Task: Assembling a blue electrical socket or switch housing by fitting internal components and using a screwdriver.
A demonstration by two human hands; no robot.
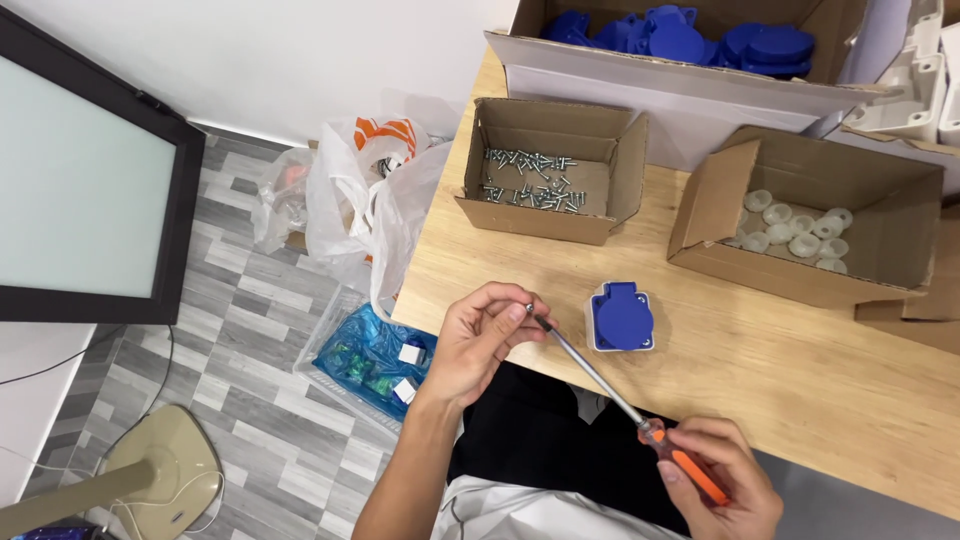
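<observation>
Socket lies on table, before screw box, between both hands

My left hand and right hand are bare, with no gloves, rings or watch. Both forearms are uncovered. I wear black trousers and a white top.

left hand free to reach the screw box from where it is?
Probably not right away. The way from the left hand to the box of screws lies open across bare table, but its fingertips pinch a screw at the screwdriver tip.
</observation>
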